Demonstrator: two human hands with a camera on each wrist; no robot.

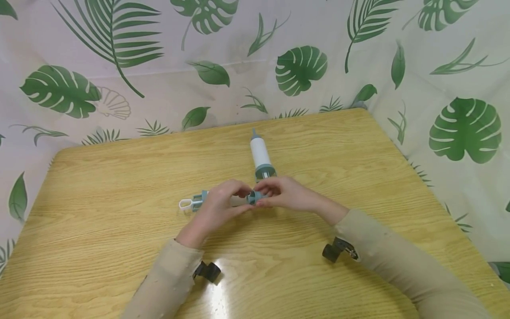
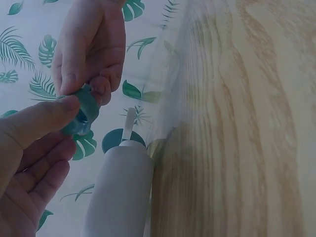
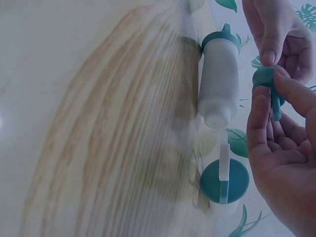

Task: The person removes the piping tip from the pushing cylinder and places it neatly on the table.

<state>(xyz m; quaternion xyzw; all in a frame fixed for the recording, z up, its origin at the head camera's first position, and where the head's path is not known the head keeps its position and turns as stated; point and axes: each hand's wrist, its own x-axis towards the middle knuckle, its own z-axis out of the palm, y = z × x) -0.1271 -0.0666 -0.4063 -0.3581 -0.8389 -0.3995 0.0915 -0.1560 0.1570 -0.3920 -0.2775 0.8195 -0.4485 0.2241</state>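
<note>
Between both hands is a small teal nozzle cap (image 3: pixel 265 78) with a thin spout (image 3: pixel 276 107), held above the table. My left hand (image 1: pixel 220 201) pinches its ring end with thumb and fingers (image 2: pixel 42 123). My right hand (image 1: pixel 287 193) grips the spout side, thumb and fingers (image 3: pixel 259 116) curled round it. A white syringe-like tube (image 2: pixel 121 192) lies beneath my left hand, its bare narrow neck (image 3: pixel 217 117) toward the right. A white loop handle (image 1: pixel 185 204) sticks out from its teal end. A second white tube (image 1: pixel 260 152) lies just beyond my right hand, its teal nozzle (image 1: pixel 254 133) fitted.
The wooden table (image 1: pixel 119 186) carries both tubes. Behind it and along the right side hangs a white cloth (image 1: pixel 247 40) printed with green leaves. Dark wrist mounts (image 1: pixel 208 271) stick out from both beige sleeves (image 1: pixel 398 261).
</note>
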